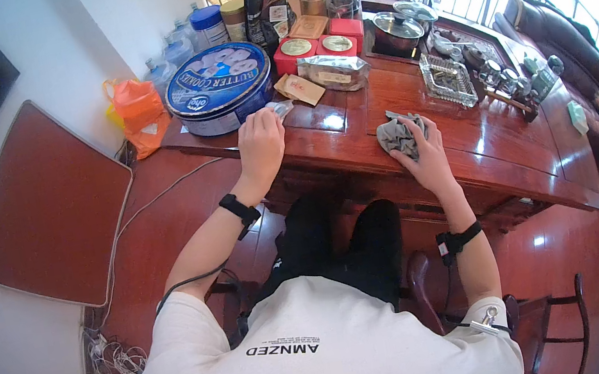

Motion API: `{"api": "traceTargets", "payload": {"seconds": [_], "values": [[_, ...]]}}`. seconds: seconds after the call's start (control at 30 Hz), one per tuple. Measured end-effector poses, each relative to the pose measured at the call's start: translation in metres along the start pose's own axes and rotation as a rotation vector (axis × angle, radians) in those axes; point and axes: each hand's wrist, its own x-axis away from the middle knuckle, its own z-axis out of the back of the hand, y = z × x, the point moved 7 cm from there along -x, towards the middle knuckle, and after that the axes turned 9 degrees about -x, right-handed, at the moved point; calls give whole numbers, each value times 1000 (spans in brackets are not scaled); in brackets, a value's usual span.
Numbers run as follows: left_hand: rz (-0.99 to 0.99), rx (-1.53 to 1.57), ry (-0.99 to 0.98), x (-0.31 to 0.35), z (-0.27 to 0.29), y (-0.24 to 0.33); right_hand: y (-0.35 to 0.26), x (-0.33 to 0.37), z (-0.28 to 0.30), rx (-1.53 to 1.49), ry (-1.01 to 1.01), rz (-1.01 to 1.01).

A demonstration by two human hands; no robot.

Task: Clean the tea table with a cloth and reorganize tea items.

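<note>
My left hand point(263, 144) is closed at the near edge of the table, beside a round blue cookie tin point(220, 93). Its fingers pinch a small transparent plastic piece point(282, 108), whose exact kind I cannot make out. Farther right, my right hand point(430, 153) has its fingers wrapped round a crumpled grey cloth point(396, 139) that rests on the reddish wooden tabletop point(353, 130). Just beyond the left hand lies a flat brown paper packet point(301, 89), next to a silvery see-through bag point(334, 72).
Red boxes with gold lids point(296, 48), a black bag point(269, 14) and a blue-lidded canister point(209, 26) crowd the back. A glass tray point(448, 80), a lidded pot point(398, 26) and teaware point(508, 82) stand to the right. An orange plastic bag point(141, 117) is at the left.
</note>
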Motion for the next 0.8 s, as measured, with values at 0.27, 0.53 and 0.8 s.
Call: {"api": "traceTargets", "payload": {"seconds": [0.27,0.53,0.8], "values": [[146,-190,-220,9,-11,-12,1,3,-1,23,40,12],[284,50,-346,15,-30,-29,0,3,-1,0,41,-19],[241,234,-333,11,-18,-32,-2,3,0,17,67,-6]]}}
